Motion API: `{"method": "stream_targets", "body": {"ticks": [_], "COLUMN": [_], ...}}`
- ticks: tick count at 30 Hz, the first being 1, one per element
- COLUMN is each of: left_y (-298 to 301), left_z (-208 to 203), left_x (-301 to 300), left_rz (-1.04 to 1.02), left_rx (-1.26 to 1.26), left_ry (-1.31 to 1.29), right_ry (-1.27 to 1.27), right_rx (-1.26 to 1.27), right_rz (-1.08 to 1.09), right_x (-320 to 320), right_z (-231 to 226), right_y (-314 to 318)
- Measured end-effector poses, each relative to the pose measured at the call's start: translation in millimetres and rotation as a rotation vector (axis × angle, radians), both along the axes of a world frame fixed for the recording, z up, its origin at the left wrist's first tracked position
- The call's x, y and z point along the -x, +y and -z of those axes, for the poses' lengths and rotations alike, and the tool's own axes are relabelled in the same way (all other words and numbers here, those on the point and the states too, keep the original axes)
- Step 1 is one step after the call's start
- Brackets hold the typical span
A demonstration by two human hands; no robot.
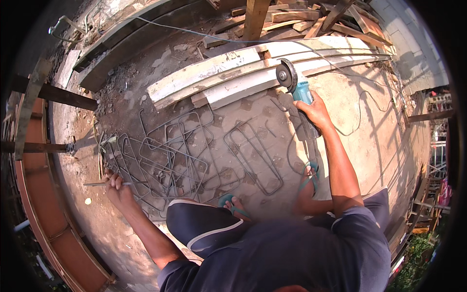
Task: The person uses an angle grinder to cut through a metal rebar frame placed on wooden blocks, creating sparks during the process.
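Note:
In my right hand (316, 111) is a teal angle grinder (302, 92), gripped round its body. Its dark cutting disc (287, 76) points up and away from me, in front of long pale beams. My left hand (117, 189), out to the left, closes its fingers round a thin, straight grey rod (95, 184) that sticks out on both sides. Beside that hand, bent steel rebar stirrups (197, 156) lie in a tangled heap on the paved ground. One long rectangular stirrup (271, 191) rests apart from them, near my feet.
Long pale beams (219, 73) lie across the far ground, with scrap timber (296, 17) stacked behind. A cable (361, 104) loops over the ground at right. Wooden props (73, 97) and reddish formwork panels (44, 194) stand at left. My sandalled feet (236, 207) are close to the stirrups.

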State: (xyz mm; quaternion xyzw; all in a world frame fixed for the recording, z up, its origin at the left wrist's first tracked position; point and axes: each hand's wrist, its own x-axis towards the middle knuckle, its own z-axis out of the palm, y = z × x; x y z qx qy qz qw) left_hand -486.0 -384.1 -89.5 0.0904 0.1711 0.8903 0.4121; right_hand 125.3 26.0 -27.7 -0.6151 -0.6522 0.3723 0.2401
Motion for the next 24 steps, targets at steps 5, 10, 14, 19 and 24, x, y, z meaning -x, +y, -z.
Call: {"method": "stream_targets", "body": {"ticks": [5,10,14,19,24], "left_y": [153,208,236,253,251], "left_z": [-155,-190,-155,-64,12], "left_x": [-148,-217,-258,-322,-385], "left_rz": [0.045,0.246,0.392,0.373,0.325], "left_rx": [0.736,0.820,0.771,0.768,0.882], "left_ry": [0.296,0.672,0.590,0.372,-0.103], "right_ry": [0.153,0.202,0.297,0.291,0.330], "right_rx": [0.002,0.097,0.118,0.051,0.098], "right_rz": [0.031,0.059,0.118,0.123,0.132], "right_x": [-8,-9,-14,-16,-20], "right_z": [7,-9,-7,-6,-8], "right_y": [9,10,13,16,18]}}
